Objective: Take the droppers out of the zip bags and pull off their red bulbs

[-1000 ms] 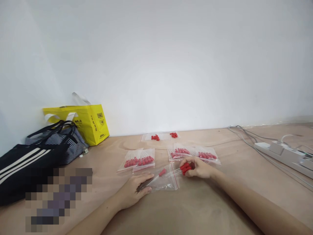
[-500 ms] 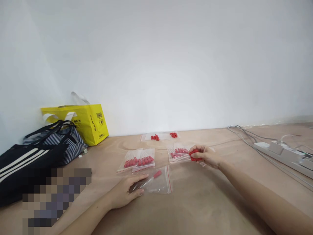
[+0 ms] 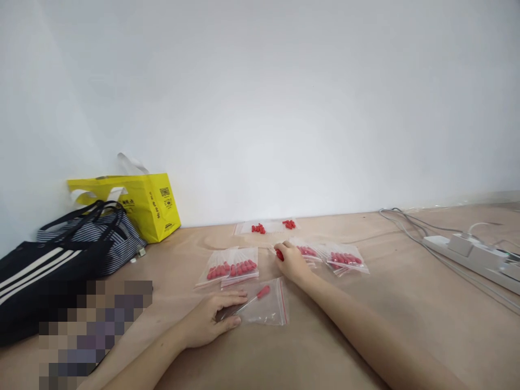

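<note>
My left hand [image 3: 215,319] rests low on the near end of a clear zip bag [image 3: 270,314], fingers stretched out and thumb apart. Inside this bag lies a tool like a small screwdriver, with a red handle [image 3: 264,292] and a thin metal shaft. Farther off, my right hand [image 3: 290,260] is closed on a red handle [image 3: 279,254] at its fingertips; whether it holds more than one is hidden. Bagged red-handled screwdrivers [image 3: 306,251] lie just to its right, partly covered by the hand. Another bag of several red handles [image 3: 345,258] lies farther right.
Two overlapping bags of red handles [image 3: 244,266] lie left of centre. By the wall is a bag with two red clusters [image 3: 258,229]. A yellow bag [image 3: 162,208] and black bag [image 3: 52,271] stand left; a power strip [image 3: 483,257] with cables lies right.
My right hand has moved left with red at its fingertips, uncovering the rightmost bag of red handles. My left hand stays on the near bag.
</note>
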The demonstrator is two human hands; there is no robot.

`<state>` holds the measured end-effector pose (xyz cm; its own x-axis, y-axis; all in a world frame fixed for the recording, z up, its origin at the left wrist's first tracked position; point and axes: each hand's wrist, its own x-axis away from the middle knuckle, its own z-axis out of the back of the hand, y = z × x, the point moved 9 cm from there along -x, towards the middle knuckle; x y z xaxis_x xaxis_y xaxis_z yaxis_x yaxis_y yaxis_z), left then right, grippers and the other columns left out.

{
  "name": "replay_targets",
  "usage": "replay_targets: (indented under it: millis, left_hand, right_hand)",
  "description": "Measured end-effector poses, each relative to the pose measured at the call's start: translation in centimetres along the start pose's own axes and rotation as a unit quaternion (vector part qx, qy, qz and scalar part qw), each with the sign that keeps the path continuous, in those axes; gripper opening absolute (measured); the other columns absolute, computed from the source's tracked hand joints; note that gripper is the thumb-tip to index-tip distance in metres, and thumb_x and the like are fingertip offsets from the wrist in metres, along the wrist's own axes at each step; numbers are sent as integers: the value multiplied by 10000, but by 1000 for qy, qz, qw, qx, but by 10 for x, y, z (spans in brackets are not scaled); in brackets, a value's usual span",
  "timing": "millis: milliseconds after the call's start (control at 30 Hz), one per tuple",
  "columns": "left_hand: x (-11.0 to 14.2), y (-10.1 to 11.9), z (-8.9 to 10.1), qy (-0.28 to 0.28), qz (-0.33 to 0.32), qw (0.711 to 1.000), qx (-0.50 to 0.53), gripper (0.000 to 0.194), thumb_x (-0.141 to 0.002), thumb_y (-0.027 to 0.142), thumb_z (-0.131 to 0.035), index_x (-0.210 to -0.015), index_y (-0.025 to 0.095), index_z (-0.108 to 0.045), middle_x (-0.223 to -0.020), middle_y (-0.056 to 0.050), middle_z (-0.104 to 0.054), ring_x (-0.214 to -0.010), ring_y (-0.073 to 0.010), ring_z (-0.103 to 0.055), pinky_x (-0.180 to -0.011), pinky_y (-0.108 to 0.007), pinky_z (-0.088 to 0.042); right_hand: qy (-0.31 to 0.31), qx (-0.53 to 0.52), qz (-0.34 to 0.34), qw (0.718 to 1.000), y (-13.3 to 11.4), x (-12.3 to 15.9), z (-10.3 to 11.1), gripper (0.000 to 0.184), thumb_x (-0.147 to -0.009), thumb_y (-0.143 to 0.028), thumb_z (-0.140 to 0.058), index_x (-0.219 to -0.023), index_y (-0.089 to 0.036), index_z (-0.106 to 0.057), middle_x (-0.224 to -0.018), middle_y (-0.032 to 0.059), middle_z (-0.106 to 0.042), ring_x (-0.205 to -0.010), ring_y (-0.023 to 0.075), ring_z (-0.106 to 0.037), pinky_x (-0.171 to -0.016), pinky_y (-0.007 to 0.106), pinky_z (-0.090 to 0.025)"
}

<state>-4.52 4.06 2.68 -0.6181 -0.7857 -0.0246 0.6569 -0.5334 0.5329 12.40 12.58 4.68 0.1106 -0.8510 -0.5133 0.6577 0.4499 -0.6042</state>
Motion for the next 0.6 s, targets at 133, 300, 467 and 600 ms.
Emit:
replay_targets:
  millis: [133,300,467,600]
  left_hand:
    - [-1,0,0,-2,3,1000,4,387,-760,364,-524,-1138,279,-529,-1234,-33,-502,-1140,-211,-446,-970,-392,-327]
    - [-1,1,0,2,7,1000,-10,390,-758,366,-524,-1139,281,-527,-1232,-27,-504,-1136,-216,-451,-973,-393,-324]
    - [0,1,0,0,7,1000,-11,389,-760,357,-519,-1141,278,-526,-1238,-24,-499,-1140,-213,-447,-977,-386,-321]
    - [0,1,0,8,-3,1000,-1,383,-766,372,-511,-1140,288,-526,-1234,-21,-502,-1138,-216,-447,-967,-389,-334]
  right_hand:
    - [-46,38,26,998,-3,1,-17,196,-657,-96,-552,-836,-164,-592,-835,56,-527,-769,158,-519,-697,248,-386]
    - [-68,55,26,996,-2,2,-24,176,-698,-289,-600,-815,-158,-597,-777,42,-511,-707,141,-503,-678,242,-386]
    - [-40,47,19,998,-5,10,-2,167,-773,-288,-502,-789,-155,-603,-779,45,-508,-668,124,-497,-659,245,-386]
    - [-7,3,36,999,-3,32,28,128,-764,-228,-480,-743,-174,-594,-711,20,-536,-658,129,-496,-615,239,-380]
